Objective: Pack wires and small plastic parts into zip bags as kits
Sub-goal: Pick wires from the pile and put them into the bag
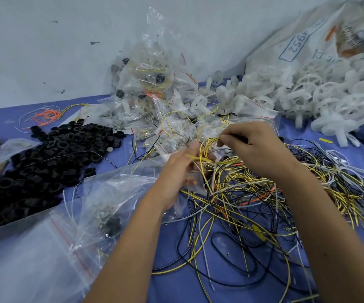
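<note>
black parts [45,158]: a heap on the blue surface [198,287], well to the left of both hands.
orange wires [45,115]: a small loose bunch beyond the black parts, far left of the hands.
empty zip bags [52,232]: clear bags with red strips, lying just left of the left forearm, one with small dark bits inside.
filled bags [150,88]: a pile of clear bags with white parts and wires, beyond the hands against the wall.
left hand [176,171]: forearm comes up from the bottom edge; back of the hand faces the camera, thumb up, fingers curled round a short bundle of yellow wire; a clear bag seems to lie under the palm, but whether it is held I cannot tell.
yellow wire loop [207,147]: arcs between the two hands, one end in the left hand's grip, the top pinched by the right.
right hand [251,145]: forearm enters from the lower right; wrist bent left, knuckles up, thumb and forefinger pinching the top of the loop, other fingers curled.
wire tangle [264,193]: yellow, black, white and orange wires spread under and right of the right hand.
white wheels [307,95]: a heap spilling from a white sack [307,36], beyond and right of the right hand.
</note>
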{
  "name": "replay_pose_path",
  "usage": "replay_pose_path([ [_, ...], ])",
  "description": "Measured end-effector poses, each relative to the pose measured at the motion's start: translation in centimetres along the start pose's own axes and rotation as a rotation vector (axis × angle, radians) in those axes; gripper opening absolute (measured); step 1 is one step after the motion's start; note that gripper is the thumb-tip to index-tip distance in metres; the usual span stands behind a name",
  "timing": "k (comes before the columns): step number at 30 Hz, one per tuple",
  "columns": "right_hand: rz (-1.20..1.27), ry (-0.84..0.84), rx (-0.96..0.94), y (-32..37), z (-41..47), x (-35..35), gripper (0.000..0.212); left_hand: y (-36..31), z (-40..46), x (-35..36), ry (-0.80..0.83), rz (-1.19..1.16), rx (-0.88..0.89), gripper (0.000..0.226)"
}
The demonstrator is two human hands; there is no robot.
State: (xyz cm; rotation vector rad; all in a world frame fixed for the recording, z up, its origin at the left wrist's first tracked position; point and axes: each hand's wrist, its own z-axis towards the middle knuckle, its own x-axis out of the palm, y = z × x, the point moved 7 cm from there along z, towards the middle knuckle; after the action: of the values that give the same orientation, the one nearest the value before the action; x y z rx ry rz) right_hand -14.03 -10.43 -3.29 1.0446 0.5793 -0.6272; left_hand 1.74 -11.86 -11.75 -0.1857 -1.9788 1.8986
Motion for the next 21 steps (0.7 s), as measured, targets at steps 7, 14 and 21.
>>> replay_pose_path([
  [7,-0.116,-0.009,0.130,-1.1,0.0,0.1,0.025,0.4,0.3,0.9,0.118,-0.082,-0.038,0.066],
  [14,-0.071,-0.195,0.281,-2.3,-0.2,-1.7,0.024,0.6,0.4,0.2,0.046,0.004,-0.003,0.019],
  [21,-0.103,-0.416,0.218,-2.2,-0.4,-4.0,0.023,1.8,1.0,-2.7,-0.349,-0.069,-0.038,0.013],
])
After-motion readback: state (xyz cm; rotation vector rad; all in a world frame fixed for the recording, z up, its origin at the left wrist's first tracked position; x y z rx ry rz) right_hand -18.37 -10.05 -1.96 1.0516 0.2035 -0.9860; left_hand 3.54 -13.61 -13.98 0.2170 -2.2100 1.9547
